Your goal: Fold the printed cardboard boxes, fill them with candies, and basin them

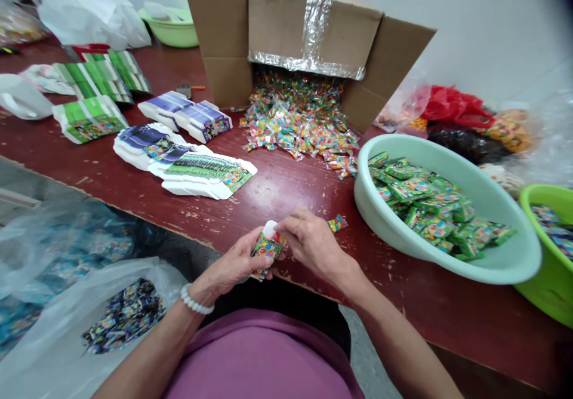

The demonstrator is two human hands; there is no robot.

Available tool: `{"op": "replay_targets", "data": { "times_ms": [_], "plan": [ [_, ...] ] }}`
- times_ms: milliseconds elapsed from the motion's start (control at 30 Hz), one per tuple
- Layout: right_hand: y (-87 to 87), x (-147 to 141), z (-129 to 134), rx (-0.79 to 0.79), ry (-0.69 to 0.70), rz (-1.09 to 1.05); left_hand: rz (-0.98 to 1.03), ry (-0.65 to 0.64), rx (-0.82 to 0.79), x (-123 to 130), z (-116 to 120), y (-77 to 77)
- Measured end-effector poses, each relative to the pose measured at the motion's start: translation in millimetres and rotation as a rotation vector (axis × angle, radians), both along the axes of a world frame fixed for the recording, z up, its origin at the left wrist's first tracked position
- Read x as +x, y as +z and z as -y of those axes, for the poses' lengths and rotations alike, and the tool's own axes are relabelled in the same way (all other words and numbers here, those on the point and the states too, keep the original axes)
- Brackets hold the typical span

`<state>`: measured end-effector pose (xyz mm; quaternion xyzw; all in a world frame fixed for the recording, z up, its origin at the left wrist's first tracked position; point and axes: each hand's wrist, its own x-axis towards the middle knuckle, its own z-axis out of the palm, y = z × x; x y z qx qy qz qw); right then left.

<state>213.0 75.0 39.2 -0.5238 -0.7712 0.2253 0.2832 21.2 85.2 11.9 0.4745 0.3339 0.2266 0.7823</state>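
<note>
A small green printed candy box [267, 248], its white end flap up, is wrapped in the fingers of my left hand [236, 259] just over the table's front edge. My right hand [316, 248] is closed at the open top of that box, fingertips pinching a small clear packet of coloured candy [281, 238], partly hidden by the fingers. Another candy packet [338, 223] lies on the table right beyond my right hand. Further back, a fanned stack of flat green cartons [201, 172] rests on the red-brown table [286, 193].
A cardboard box [313, 34] on its side spills candy packets [299, 121]. At right stands a pale green basin [447, 261] of filled green boxes, beside a lime basin [546, 291]. Banded purple cartons [185, 115] lie back left. Below left, a plastic bag [54, 351] holds dark packets.
</note>
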Motion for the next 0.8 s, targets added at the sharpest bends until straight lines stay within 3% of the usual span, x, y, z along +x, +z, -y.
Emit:
{"op": "replay_targets", "data": {
  "times_ms": [100, 200, 333, 433, 533, 667, 800],
  "plan": [
    [3.3, -6, 1, -0.01, 0.068, 0.081, -0.049, 0.012, 0.06, 3, 2, 1.1],
    [2.3, -6, -1, -0.142, 0.084, -0.239, -0.058, 0.059, 0.058, 4, 1, 3.8],
    [-5.2, -4, -2, -0.196, -0.194, -0.707, 0.004, 0.254, -0.213, 6, -3, 6.0],
    [-13.6, -8, 3, -0.421, -0.231, -0.867, -0.019, 0.37, -0.338, 9, -4, 2.6],
    [-21.3, -18, 7, -0.639, -0.139, -1.01, -0.025, 0.445, -0.245, 11, -3, -2.4],
    [-26.7, -25, 6, -0.585, -0.156, -1.071, -0.011, 0.368, -0.057, 11, -2, 0.7],
    [-27.2, -21, 8, -0.423, -0.2, -1.021, 0.069, 0.281, -0.254, 10, -3, 8.7]
  ]
}}
